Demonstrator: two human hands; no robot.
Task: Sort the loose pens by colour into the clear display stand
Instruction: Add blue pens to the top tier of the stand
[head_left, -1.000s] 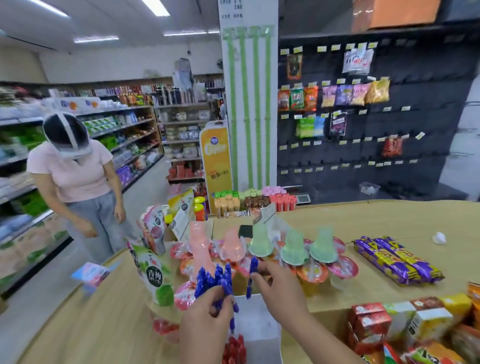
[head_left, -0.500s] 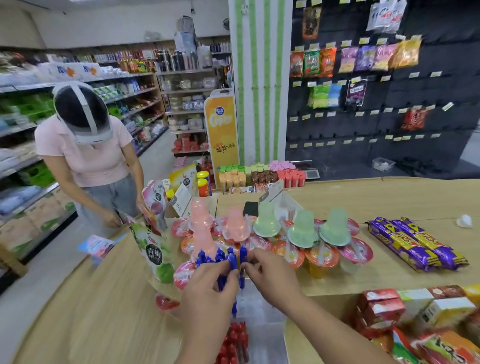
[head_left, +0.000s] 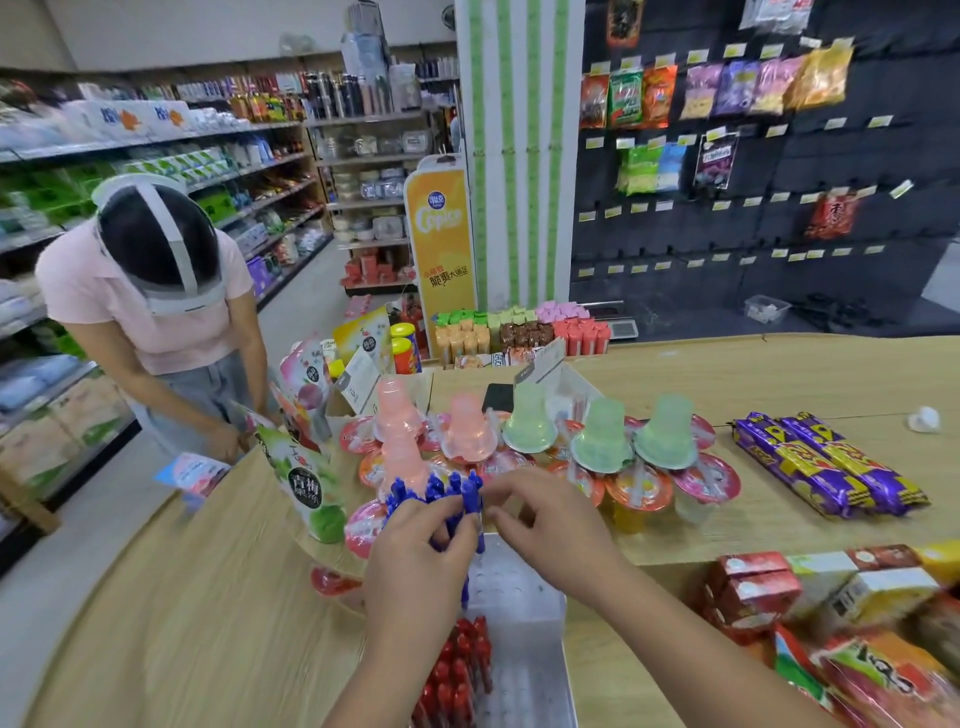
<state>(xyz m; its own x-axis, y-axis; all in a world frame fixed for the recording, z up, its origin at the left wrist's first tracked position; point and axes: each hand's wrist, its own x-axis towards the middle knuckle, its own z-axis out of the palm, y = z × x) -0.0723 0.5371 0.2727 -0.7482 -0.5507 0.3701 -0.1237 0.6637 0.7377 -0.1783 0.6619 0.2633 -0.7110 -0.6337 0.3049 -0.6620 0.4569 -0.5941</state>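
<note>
Blue pens (head_left: 436, 493) have regrouped: the one held apart a second ago is back against the bunch, gripped upright in the left hand (head_left: 415, 561) above the stand (head_left: 524, 613). The right hand (head_left: 540, 525) pinches the outermost. Keep the bunch squeezed and slot pens singly into free holes beyond the red pens (head_left: 457, 670).

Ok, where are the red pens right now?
Head view, bottom centre: the red pens stand in the left side of the clear display stand, directly below the left hand gripping the blue pens.
</note>
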